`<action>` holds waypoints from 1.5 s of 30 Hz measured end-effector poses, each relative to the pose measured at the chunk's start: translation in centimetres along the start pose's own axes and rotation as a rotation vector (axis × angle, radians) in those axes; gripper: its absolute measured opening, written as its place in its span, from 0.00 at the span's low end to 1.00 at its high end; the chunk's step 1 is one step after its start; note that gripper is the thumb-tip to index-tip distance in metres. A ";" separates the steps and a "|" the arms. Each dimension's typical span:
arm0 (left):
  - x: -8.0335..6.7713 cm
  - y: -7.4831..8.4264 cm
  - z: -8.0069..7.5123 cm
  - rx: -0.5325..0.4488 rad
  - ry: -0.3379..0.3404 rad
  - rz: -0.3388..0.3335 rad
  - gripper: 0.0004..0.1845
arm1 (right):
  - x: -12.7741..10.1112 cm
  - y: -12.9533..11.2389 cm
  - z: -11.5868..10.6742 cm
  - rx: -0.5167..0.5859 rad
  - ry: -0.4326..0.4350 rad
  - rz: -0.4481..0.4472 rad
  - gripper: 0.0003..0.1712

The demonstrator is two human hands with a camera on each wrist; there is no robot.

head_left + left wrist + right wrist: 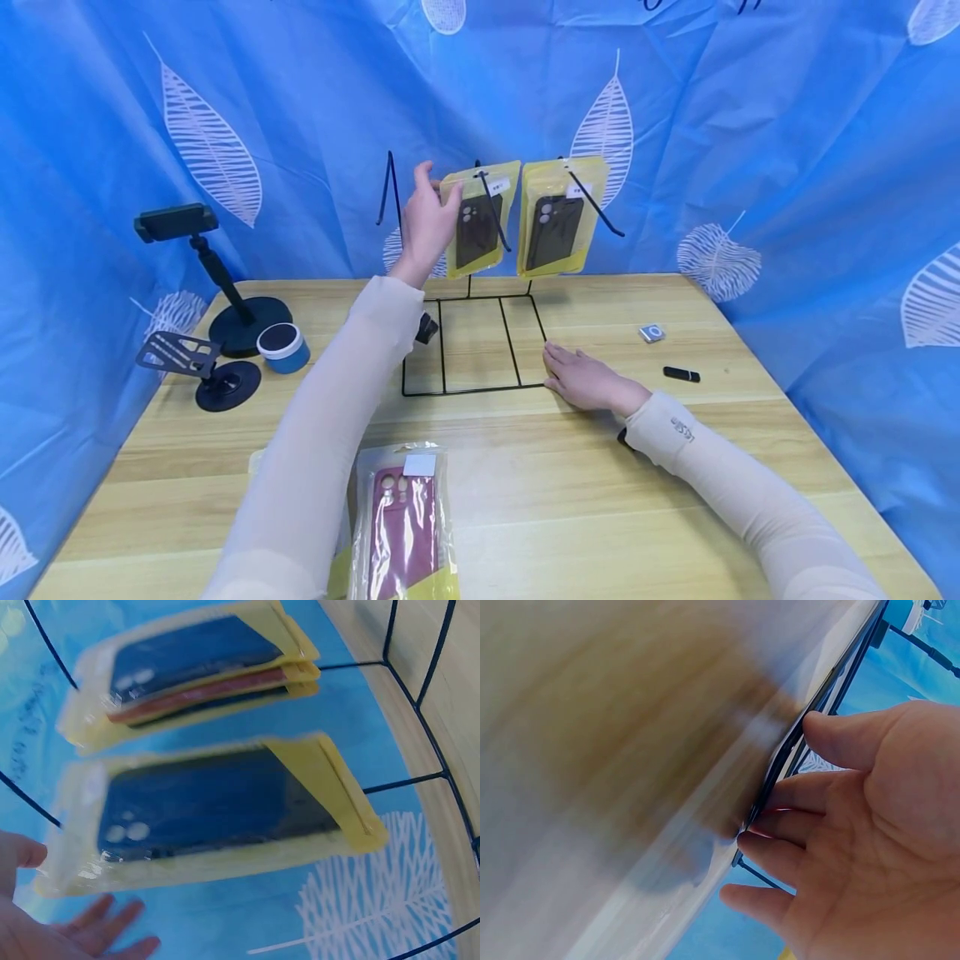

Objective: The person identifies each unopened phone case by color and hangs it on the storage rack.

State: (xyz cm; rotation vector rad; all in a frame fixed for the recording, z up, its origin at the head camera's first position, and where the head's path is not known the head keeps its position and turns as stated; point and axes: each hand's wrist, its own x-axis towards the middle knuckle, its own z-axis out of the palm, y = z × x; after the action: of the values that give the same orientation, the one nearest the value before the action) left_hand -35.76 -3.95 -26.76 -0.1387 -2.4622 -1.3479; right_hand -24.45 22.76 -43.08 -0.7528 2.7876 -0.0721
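My left hand [431, 221] is raised beside a yellow-edged bag with a dark phone case [478, 229] on the middle hook of a black wire rack [480, 389]. In the left wrist view its fingers are spread, and the thumb is near the top edge of that phone case bag [217, 802]; contact is unclear. Several stacked phone case bags [555, 233] hang from the right hook. My right hand [588, 379] lies at the right front corner of the rack's base. In the right wrist view, its extended fingers and thumb touch the wire [780, 761].
A bagged plum phone case [405, 533] lies at the front, partly behind my left sleeve. On the left stand a black phone stand [251, 321], a folding stand [225, 385] and a blue jar [285, 350]. A small square device [652, 332] and black stick [681, 374] lie right.
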 end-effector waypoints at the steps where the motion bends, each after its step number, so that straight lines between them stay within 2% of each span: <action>1: -0.4 0.0 -0.2 -0.006 -0.014 -0.012 0.38 | 0.0 0.0 0.0 -0.002 0.003 -0.002 0.34; 4: -2.3 -0.1 -1.0 0.019 -0.058 -0.025 0.45 | 0.1 0.0 0.1 -0.001 0.009 -0.003 0.34; 6: -4.1 -0.4 -1.9 0.073 -0.091 -0.009 0.47 | 0.0 0.0 0.0 0.005 0.009 -0.004 0.34; 9: -7.5 -1.0 -3.8 0.233 -0.157 0.068 0.46 | 0.0 -0.1 0.0 0.007 0.003 -0.007 0.34; 11: -10.0 -1.5 -5.2 0.364 -0.229 0.155 0.43 | -0.1 -0.2 -0.1 0.007 0.000 -0.009 0.34; 13: -12.2 -2.2 -6.6 0.513 -0.346 0.234 0.41 | -0.1 -0.2 -0.1 0.005 0.000 -0.008 0.34; 15: -14.3 -3.2 -7.7 0.629 -0.526 0.269 0.38 | -0.1 -0.1 -0.1 0.009 0.002 -0.005 0.34; 18: -17.3 -5.3 -8.8 0.738 -0.808 0.260 0.38 | -0.1 -0.1 0.0 0.015 0.003 -0.002 0.35; 19: -18.2 -6.1 -9.0 0.747 -0.872 0.245 0.38 | -0.1 0.0 0.0 0.015 0.002 -0.002 0.35; 21: -19.7 -7.6 -9.1 0.746 -0.934 0.222 0.38 | -0.1 0.1 0.1 0.014 0.000 -0.003 0.35; 25: -21.5 -10.1 -8.9 0.699 -0.906 0.227 0.37 | 0.1 0.2 0.3 0.009 -0.004 -0.001 0.35; 30: -22.4 -11.8 -8.6 0.653 -0.878 0.235 0.37 | 0.1 0.2 0.3 0.016 0.002 0.000 0.35; 36: -22.6 -12.4 -8.2 0.592 -0.883 0.232 0.26 | 0.0 0.1 0.1 0.018 0.001 -0.004 0.35; 45: -22.3 -12.3 -7.9 0.634 -0.912 0.241 0.20 | -0.1 -0.2 -0.1 0.018 0.011 -0.006 0.34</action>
State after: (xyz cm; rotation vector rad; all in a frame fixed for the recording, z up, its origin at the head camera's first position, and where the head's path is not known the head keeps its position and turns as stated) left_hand -15.85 -15.67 -40.01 -1.0369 -3.2980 -0.3498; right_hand -24.33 22.64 -42.98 -0.7588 2.7911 -0.1024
